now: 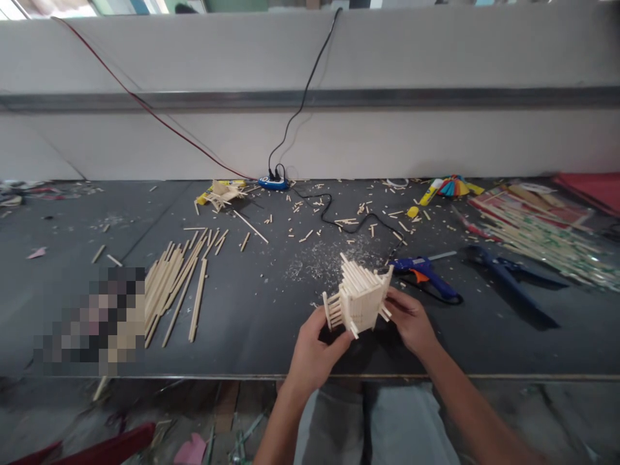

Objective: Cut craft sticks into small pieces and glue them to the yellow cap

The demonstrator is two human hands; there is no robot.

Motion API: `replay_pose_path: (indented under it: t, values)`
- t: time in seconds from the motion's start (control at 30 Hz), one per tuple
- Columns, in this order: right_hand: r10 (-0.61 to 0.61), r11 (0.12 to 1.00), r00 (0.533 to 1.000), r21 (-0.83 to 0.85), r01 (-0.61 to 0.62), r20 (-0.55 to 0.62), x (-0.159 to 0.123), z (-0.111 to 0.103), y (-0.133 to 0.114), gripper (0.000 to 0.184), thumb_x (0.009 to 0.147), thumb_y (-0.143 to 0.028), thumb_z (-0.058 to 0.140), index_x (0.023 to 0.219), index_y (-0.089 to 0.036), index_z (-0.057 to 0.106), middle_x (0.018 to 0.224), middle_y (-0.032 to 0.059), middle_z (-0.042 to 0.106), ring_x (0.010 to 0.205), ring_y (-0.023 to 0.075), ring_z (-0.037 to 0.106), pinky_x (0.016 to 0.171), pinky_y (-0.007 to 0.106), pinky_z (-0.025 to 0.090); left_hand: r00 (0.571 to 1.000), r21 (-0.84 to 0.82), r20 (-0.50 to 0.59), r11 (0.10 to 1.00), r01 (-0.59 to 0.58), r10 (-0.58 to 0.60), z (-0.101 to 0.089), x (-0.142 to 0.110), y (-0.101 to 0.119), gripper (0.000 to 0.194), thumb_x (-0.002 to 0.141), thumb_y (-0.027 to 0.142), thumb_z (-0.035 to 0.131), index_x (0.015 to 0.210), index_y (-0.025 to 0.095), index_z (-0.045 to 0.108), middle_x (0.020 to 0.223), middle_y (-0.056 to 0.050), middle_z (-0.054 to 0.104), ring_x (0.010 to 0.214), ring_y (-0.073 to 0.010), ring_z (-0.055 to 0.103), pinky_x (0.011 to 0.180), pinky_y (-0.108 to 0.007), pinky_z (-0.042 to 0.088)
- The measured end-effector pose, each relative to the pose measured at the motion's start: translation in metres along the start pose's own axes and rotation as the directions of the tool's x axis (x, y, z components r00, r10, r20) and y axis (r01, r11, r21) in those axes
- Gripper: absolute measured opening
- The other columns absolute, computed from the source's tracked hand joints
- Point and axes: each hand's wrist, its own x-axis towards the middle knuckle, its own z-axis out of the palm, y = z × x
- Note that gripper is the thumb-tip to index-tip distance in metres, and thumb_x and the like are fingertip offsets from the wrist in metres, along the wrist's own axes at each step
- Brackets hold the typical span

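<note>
Currently, the stick model (pixel 363 300) is gripped between left hand (pixel 314 352) and right hand (pixel 413 323), left of and nearer than the glue gun (pixel 429 276). Thin side rails (pixel 334 311) shouldn't be squeezed; load is better taken lightly on the solid panel (pixel 364 312), right hand kept clear of the glue gun.

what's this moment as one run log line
left hand: holding left of model | right hand: holding right of model | glue gun: on table, right of model | sticks: on table, left of model

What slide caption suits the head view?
Left hand and right hand hold a wooden stick model near a glue gun.
</note>
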Motion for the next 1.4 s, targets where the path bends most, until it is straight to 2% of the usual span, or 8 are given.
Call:
replay_pose_path:
  t: [0.1, 0.33, 0.63, 0.9, 1.4]
  values:
    - [0.008, 1.000, 1.000, 0.009, -0.008, -0.002, 0.000, 0.000, 0.000, 0.021, 0.073, -0.037, 0.070, 0.090, -0.026, 0.074, 0.088, 0.0030, 0.071, 0.082, 0.0194, 0.063, 0.072, 0.027, 0.050, 1.000, 0.004, -0.013, 1.000, -0.001, 0.001, 0.000, -0.001, -0.001, 0.033, 0.077, 0.021, 0.063, 0.110, 0.022, 0.060, 0.111, -0.003, 0.064, 0.102, -0.0178, 0.058, 0.093, -0.029, 0.042]
    - [0.101, 0.995, 0.992, 0.033, -0.098, -0.078, 0.000, 0.001, 0.001, 0.021, 0.066, -0.037, 0.076, 0.083, -0.026, 0.074, 0.087, 0.0017, 0.072, 0.080, 0.0189, 0.065, 0.074, 0.029, 0.051, 0.996, -0.108, -0.054, 0.992, 0.071, -0.077, -0.001, -0.001, -0.004, 0.030, 0.078, 0.018, 0.060, 0.108, 0.020, 0.058, 0.103, -0.003, 0.065, 0.091, -0.0146, 0.060, 0.082, -0.025, 0.047]
    - [0.144, 0.990, 0.985, 0.009, -0.144, -0.094, 0.000, 0.006, -0.002, 0.027, 0.064, -0.040, 0.075, 0.083, -0.022, 0.073, 0.078, 0.0039, 0.073, 0.070, 0.0188, 0.065, 0.067, 0.030, 0.052, 0.983, -0.276, -0.128, 0.957, 0.094, -0.133, -0.001, 0.002, -0.014, 0.046, 0.077, 0.021, 0.063, 0.120, 0.020, 0.047, 0.114, -0.007, 0.060, 0.100, -0.0149, 0.059, 0.090, -0.027, 0.046]
    - [0.149, 0.987, 0.987, -0.044, -0.152, -0.069, 0.000, 0.010, -0.004, 0.031, 0.070, -0.042, 0.070, 0.091, -0.020, 0.071, 0.089, 0.0061, 0.073, 0.083, 0.0214, 0.067, 0.077, 0.033, 0.052, 0.986, -0.270, -0.111, 0.959, 0.089, -0.123, -0.002, 0.004, -0.011, 0.045, 0.081, 0.023, 0.058, 0.123, 0.017, 0.044, 0.116, -0.010, 0.060, 0.101, -0.0163, 0.059, 0.090, -0.030, 0.046]
    - [0.137, 0.984, 0.991, -0.119, -0.136, -0.007, 0.001, 0.009, 0.000, 0.030, 0.074, -0.040, 0.067, 0.096, -0.019, 0.068, 0.091, 0.0066, 0.071, 0.080, 0.0186, 0.064, 0.072, 0.029, 0.050, 0.987, -0.240, -0.126, 0.968, 0.070, -0.102, -0.003, 0.007, -0.009, 0.048, 0.084, 0.025, 0.053, 0.130, 0.020, 0.039, 0.125, -0.010, 0.055, 0.109, -0.0174, 0.056, 0.094, -0.031, 0.044]
